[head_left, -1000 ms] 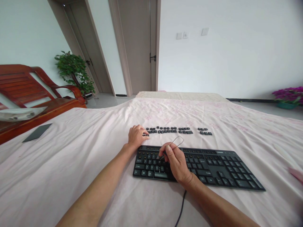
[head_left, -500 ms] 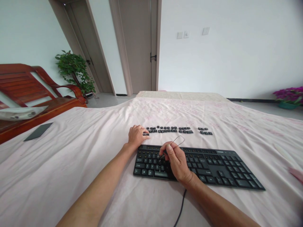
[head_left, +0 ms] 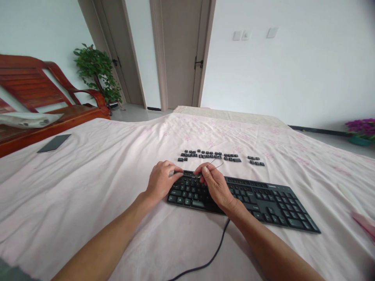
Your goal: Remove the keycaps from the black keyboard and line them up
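The left hand (head_left: 162, 179) had come back from the near left end of the loose keycaps (head_left: 208, 156) to the upper left corner of the keyboard (head_left: 265, 201), and the right hand (head_left: 215, 183) had shifted from the letter keys up toward the keyboard's top edge. The camera's view had tilted a little as well, so the whole scene sat differently in the frame.

The left hand's thumb and forefinger stood narrow, their tips nearly together at the end of the top row; whether they pinched anything could not be told. The right hand was closed on a thin wire tool (head_left: 220, 165), held between thumb and fingers, with its bent loop sticking out behind the hand toward the keycaps. Its working end lay over the upper left part of the keyboard, close to the left hand's fingertips, but the exact contact there was too small to make out.

The black keyboard lay flat on a pale pink flowered cloth (head_left: 131, 156), with both hands over its left half. A black cable (head_left: 213, 257) came out from under its near edge and curved away to the lower left. Beyond the far edge, the keycaps were laid out in rows, with two at the left end set nearer the keyboard and a separate small group to the right. Well apart, a flat dark object (head_left: 54, 143) rested at the cloth's left side, near a reddish wooden bench (head_left: 32, 86).
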Demonstrator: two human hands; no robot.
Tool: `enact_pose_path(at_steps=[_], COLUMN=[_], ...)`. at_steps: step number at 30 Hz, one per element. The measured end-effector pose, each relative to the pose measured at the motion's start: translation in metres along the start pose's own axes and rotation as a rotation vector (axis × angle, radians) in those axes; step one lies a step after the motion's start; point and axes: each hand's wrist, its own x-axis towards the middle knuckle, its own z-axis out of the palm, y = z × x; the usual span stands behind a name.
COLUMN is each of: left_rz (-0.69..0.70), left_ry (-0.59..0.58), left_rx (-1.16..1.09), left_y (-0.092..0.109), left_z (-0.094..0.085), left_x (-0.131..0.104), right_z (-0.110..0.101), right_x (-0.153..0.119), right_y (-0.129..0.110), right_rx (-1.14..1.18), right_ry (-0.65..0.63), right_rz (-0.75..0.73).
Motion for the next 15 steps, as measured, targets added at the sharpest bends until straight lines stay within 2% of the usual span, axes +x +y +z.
enact_pose_path(at_steps=[6,15], left_rz=[-0.07,-0.054], left_ry=[-0.056,-0.117], left_rx=[-0.047,-0.057], left_y=[-0.006,-0.001], left_z=[0.001,0.003], left_x=[-0.021,-0.026], right_z=[0.008,0.013], right_x=[0.01,0.022], right_y=[-0.003,-0.004], right_rx=[-0.062,-0.149], right_ry=[-0.213,-0.404], right_rz=[-0.072,-0.127])
